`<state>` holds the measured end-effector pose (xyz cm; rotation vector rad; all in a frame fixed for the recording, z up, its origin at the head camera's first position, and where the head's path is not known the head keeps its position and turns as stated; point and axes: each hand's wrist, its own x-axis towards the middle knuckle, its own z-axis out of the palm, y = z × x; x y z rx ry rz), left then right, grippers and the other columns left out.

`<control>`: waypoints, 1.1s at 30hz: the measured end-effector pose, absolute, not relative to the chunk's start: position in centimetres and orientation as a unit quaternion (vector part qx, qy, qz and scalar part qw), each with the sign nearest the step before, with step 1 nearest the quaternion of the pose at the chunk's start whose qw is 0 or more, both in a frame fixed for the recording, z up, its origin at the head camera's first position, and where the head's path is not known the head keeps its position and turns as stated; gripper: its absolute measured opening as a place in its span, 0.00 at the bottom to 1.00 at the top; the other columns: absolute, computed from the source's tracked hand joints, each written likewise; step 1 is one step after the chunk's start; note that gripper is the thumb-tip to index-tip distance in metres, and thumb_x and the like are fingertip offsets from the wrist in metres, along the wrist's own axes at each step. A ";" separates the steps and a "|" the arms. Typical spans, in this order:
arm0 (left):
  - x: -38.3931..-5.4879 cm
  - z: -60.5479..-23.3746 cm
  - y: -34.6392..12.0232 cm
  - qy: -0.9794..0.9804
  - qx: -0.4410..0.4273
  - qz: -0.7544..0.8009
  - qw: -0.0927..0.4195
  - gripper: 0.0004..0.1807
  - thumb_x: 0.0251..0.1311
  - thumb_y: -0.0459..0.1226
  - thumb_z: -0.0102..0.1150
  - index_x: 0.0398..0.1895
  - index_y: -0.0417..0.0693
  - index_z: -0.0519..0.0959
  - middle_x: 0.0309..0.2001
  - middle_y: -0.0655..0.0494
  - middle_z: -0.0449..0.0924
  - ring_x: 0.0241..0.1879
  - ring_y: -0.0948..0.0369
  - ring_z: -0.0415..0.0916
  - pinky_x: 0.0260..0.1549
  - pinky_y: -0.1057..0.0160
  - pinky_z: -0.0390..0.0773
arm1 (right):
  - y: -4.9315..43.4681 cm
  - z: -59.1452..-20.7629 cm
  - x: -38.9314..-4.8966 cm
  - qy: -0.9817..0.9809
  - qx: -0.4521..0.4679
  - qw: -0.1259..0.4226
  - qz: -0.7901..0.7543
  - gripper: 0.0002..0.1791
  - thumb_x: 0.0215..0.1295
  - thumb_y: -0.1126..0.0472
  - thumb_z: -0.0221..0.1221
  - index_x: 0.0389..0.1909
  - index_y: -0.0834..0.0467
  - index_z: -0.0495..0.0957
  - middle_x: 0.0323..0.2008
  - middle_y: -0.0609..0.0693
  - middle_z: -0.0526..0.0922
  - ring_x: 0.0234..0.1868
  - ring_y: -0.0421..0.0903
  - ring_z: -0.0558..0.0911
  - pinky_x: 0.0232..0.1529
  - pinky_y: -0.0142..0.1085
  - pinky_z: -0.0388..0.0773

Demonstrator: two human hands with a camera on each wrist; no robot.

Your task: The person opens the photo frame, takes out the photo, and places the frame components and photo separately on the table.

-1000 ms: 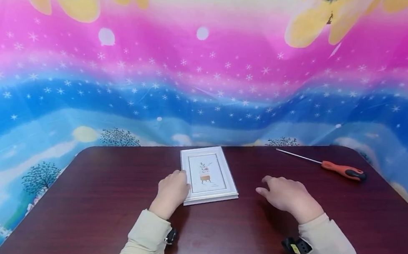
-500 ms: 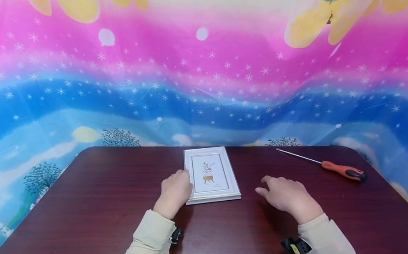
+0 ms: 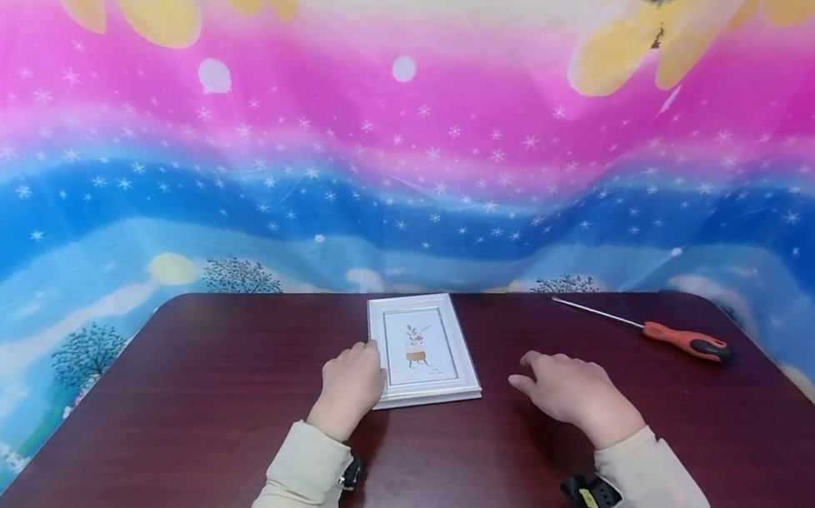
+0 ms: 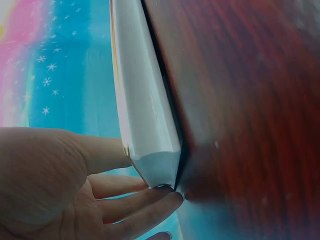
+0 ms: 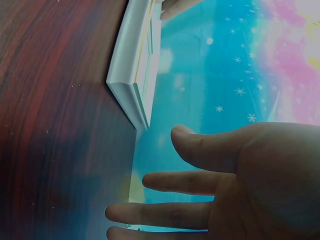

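A white picture frame (image 3: 422, 352) with a potted-plant print lies face up on the dark table. My left hand (image 3: 350, 386) holds its left side near the front corner. In the left wrist view, the thumb rests on the upper edge of the picture frame (image 4: 145, 90) and the fingers reach under its corner. My right hand (image 3: 576, 395) hovers to the right of the frame, apart from it. The right wrist view shows that hand (image 5: 225, 175) with fingers extended and nothing held.
A screwdriver (image 3: 677, 337) with an orange and black handle lies at the back right of the table (image 3: 206, 432). Behind the table's far edge hangs a colourful printed cloth (image 3: 387, 168) with snowflakes. Each wrist wears a black strap (image 3: 595, 493).
The left hand and the picture frame have shifted slightly to the right since a second ago, then stayed nearly still. The right hand and the screwdriver have hardly moved.
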<state>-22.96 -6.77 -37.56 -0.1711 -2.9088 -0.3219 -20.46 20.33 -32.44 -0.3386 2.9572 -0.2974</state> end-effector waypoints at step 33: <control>-23.0 -37.3 -7.7 -0.984 0.013 -0.164 0.065 0.16 0.61 0.39 0.61 0.17 0.43 0.77 0.22 0.48 0.73 0.21 0.52 0.74 0.21 0.49 0.76 | 20.7 -32.6 -20.5 0.987 -0.108 0.068 -0.099 0.28 0.71 0.49 0.57 0.62 0.65 0.74 0.55 0.64 0.80 0.57 0.64 0.77 0.52 0.63 0.72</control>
